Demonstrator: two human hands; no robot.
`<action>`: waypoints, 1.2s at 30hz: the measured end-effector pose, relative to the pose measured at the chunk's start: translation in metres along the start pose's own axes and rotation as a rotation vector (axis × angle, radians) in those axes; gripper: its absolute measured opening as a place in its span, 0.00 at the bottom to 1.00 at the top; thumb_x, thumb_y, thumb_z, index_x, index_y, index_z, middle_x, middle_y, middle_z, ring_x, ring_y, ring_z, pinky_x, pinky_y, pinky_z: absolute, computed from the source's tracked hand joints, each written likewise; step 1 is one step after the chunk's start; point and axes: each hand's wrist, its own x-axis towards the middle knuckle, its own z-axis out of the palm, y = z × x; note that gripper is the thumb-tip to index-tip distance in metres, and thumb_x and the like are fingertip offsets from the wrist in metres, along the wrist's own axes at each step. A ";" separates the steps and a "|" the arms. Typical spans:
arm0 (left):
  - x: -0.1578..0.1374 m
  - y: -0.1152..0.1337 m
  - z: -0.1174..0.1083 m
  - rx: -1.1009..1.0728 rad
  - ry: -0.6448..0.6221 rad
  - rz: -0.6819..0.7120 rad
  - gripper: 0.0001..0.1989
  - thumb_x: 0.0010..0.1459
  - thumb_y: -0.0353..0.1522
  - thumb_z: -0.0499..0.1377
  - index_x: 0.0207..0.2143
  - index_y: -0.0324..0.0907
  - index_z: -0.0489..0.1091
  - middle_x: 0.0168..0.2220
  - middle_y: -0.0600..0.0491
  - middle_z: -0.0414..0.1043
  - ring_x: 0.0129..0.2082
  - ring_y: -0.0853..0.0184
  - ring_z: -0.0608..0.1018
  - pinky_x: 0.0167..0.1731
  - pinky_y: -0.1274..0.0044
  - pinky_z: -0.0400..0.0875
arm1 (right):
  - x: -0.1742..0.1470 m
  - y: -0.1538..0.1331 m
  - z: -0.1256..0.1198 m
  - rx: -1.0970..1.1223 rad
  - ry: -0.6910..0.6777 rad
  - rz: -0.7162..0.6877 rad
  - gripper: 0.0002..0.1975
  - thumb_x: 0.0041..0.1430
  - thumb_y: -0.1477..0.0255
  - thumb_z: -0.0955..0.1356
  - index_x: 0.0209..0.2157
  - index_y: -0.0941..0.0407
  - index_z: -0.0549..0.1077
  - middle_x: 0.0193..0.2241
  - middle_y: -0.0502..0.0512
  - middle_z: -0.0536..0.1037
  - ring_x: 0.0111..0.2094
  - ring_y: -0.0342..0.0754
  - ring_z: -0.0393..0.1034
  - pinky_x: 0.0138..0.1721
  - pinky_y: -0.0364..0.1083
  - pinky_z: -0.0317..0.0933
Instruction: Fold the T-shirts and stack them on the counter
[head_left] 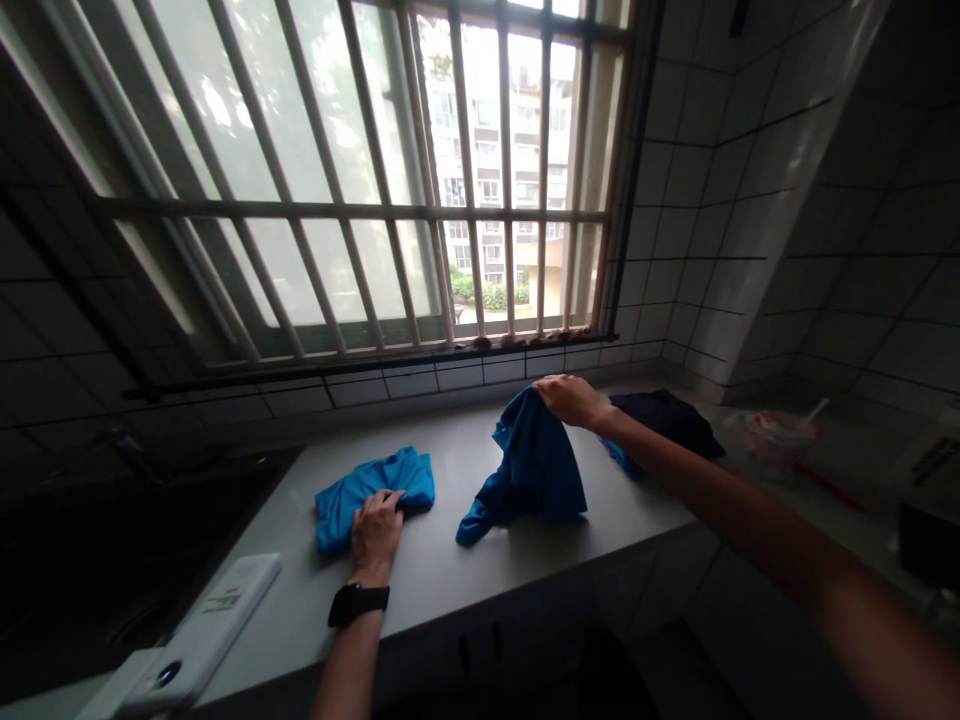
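- Left hand (375,530): lies palm down, fingers loosely curled, on the near edge of a folded light-blue cloth (373,490); it presses rather than grips. A black watch (358,603) sits on the wrist.
- Right hand (571,398): closed in a pinch on the top of a darker blue garment (532,465), lifting it into a peak while its lower hem trails on the grey counter (442,570).
- Risk, as I judge it: the trailing corner lies near the counter's front edge; a pull toward the person could drag it over and onto the floor.
- A dark purple cloth (667,420) lies just behind the right forearm, touching the lifted garment's far side; it could be caught up and come along with it.
- A lidded cup with a straw (776,435) stands to the right, near the sweep of the arm; an elbow swing could tip it.
- A white device (202,630) rests at the near left corner, apart from the cloths.
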 end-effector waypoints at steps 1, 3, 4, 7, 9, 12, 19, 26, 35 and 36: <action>0.000 0.000 0.000 -0.001 -0.002 0.001 0.21 0.60 0.26 0.54 0.53 0.45 0.76 0.50 0.44 0.77 0.50 0.56 0.76 0.46 0.68 0.70 | -0.001 -0.002 0.004 0.016 -0.017 0.005 0.20 0.73 0.67 0.56 0.47 0.56 0.77 0.47 0.62 0.81 0.46 0.52 0.77 0.44 0.45 0.66; 0.000 -0.001 0.001 -0.007 -0.006 0.001 0.21 0.60 0.26 0.54 0.53 0.44 0.76 0.50 0.44 0.77 0.50 0.56 0.76 0.47 0.68 0.70 | -0.002 -0.005 0.011 0.071 -0.120 0.003 0.19 0.72 0.66 0.58 0.43 0.55 0.79 0.43 0.60 0.82 0.42 0.51 0.78 0.41 0.43 0.66; 0.000 -0.001 0.002 -0.010 -0.006 0.001 0.21 0.60 0.26 0.53 0.53 0.44 0.76 0.51 0.44 0.77 0.50 0.55 0.76 0.47 0.68 0.70 | -0.003 -0.005 0.013 0.107 -0.168 -0.008 0.18 0.71 0.67 0.59 0.41 0.54 0.79 0.40 0.59 0.83 0.40 0.51 0.78 0.40 0.43 0.66; 0.000 -0.002 0.004 -0.018 -0.006 0.001 0.21 0.61 0.26 0.53 0.53 0.43 0.76 0.51 0.44 0.76 0.50 0.55 0.76 0.48 0.68 0.69 | -0.003 -0.004 0.014 0.326 -0.195 -0.072 0.16 0.70 0.67 0.60 0.39 0.55 0.79 0.32 0.55 0.81 0.31 0.48 0.77 0.35 0.44 0.66; 0.001 -0.002 0.004 -0.022 -0.007 -0.005 0.21 0.60 0.26 0.53 0.53 0.44 0.76 0.51 0.44 0.76 0.50 0.56 0.76 0.48 0.67 0.69 | 0.000 -0.001 0.014 0.576 -0.181 -0.135 0.15 0.68 0.66 0.61 0.41 0.56 0.77 0.28 0.52 0.78 0.26 0.45 0.74 0.30 0.43 0.67; 0.000 0.000 0.003 -0.026 -0.011 -0.016 0.20 0.60 0.26 0.54 0.53 0.44 0.76 0.50 0.44 0.77 0.50 0.56 0.75 0.48 0.67 0.69 | 0.005 0.006 0.019 0.938 -0.014 -0.167 0.14 0.65 0.62 0.63 0.44 0.56 0.73 0.30 0.49 0.75 0.28 0.44 0.72 0.27 0.42 0.68; -0.003 0.006 -0.007 -0.031 -0.030 -0.014 0.21 0.60 0.25 0.54 0.53 0.43 0.76 0.50 0.44 0.76 0.51 0.55 0.76 0.49 0.67 0.68 | -0.010 0.018 0.068 0.562 0.161 0.143 0.09 0.57 0.78 0.64 0.39 0.57 0.72 0.40 0.58 0.76 0.41 0.49 0.72 0.45 0.48 0.68; -0.004 0.010 -0.011 -0.023 -0.046 -0.040 0.20 0.61 0.25 0.53 0.53 0.44 0.75 0.50 0.45 0.76 0.51 0.55 0.75 0.49 0.67 0.66 | -0.054 -0.008 0.140 0.391 -0.195 0.172 0.32 0.60 0.71 0.67 0.65 0.57 0.61 0.54 0.66 0.73 0.51 0.57 0.73 0.51 0.51 0.64; -0.003 0.008 -0.004 -0.037 -0.027 -0.022 0.20 0.61 0.25 0.52 0.52 0.42 0.75 0.49 0.44 0.76 0.51 0.55 0.75 0.48 0.66 0.66 | -0.081 -0.028 0.204 0.410 -0.102 0.285 0.18 0.61 0.70 0.67 0.53 0.55 0.69 0.47 0.59 0.74 0.44 0.53 0.75 0.41 0.46 0.65; -0.003 0.007 -0.003 -0.034 -0.024 -0.017 0.20 0.61 0.25 0.52 0.52 0.42 0.76 0.49 0.44 0.76 0.50 0.55 0.75 0.48 0.66 0.67 | -0.084 -0.027 0.208 0.449 -0.036 0.293 0.16 0.60 0.68 0.67 0.50 0.55 0.69 0.45 0.58 0.74 0.43 0.53 0.75 0.40 0.46 0.65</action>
